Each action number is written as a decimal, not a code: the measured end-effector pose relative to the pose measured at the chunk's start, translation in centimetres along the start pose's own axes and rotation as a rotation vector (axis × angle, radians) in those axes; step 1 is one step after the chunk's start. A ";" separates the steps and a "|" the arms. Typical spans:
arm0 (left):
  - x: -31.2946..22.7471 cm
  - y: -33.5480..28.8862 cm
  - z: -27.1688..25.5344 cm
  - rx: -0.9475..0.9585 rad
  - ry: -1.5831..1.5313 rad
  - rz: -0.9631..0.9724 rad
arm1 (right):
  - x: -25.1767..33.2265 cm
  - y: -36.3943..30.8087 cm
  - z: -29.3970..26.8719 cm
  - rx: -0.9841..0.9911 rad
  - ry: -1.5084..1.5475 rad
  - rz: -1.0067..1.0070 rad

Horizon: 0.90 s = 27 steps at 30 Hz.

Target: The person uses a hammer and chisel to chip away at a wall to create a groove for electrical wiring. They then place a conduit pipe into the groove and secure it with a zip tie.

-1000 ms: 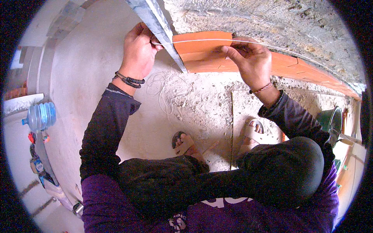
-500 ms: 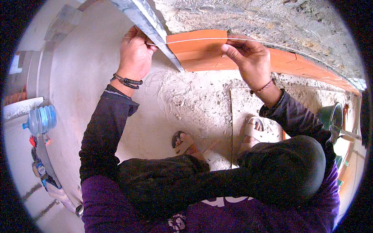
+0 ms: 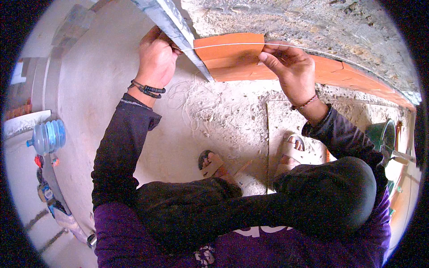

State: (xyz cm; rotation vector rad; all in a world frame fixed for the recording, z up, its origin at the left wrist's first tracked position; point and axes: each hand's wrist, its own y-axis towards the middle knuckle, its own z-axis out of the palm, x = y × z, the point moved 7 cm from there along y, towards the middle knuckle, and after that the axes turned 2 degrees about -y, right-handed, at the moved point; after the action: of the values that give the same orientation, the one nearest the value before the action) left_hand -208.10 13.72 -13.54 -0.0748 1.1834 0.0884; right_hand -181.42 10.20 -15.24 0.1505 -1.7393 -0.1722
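At the left end of a row of orange bricks, my left hand is closed on a thin white string, against the grey straight post. The string runs taut past the post and across the front of an orange brick, then on along the row to the right. My right hand grips the right end of that brick, thumb in front; its other fingers are partly hidden. The brick's left end stands close beside the post.
A rough cement wall rises behind the bricks. Loose string and mortar crumbs lie on the floor. A dark green bucket stands at right, a blue water bottle at far left. My sandalled feet are below the row.
Both hands, the brick and the post appear shifted very slightly right in the picture, along with the surroundings. Both grips look the same.
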 end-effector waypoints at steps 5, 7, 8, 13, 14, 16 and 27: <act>0.1 0.6 -0.2 0.028 0.039 0.009 | 0.1 -0.2 0.3 -0.008 0.091 0.018; -0.3 0.6 0.2 0.048 0.069 0.030 | 0.1 -0.5 0.0 0.033 0.001 0.091; -0.4 0.6 0.4 0.041 0.090 0.030 | 0.2 -0.8 -0.2 0.052 -0.045 0.127; -0.5 1.3 0.7 0.098 0.185 0.085 | 5.0 -1.5 0.6 0.288 -0.163 -0.041; -0.7 1.5 0.7 0.126 0.248 0.130 | 6.5 -0.9 1.5 0.322 -0.189 -0.119; -1.0 1.2 -0.3 0.122 0.328 0.128 | 8.3 0.7 4.6 0.474 -0.175 -0.040; -2.2 1.6 1.1 0.305 0.698 0.497 | 7.9 1.5 10.8 0.473 0.215 0.550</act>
State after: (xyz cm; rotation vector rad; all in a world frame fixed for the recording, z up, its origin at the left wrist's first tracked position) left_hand -208.05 15.40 -11.14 0.4977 1.8797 0.3367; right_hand -193.47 10.42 -9.20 0.0272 -1.5196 0.6395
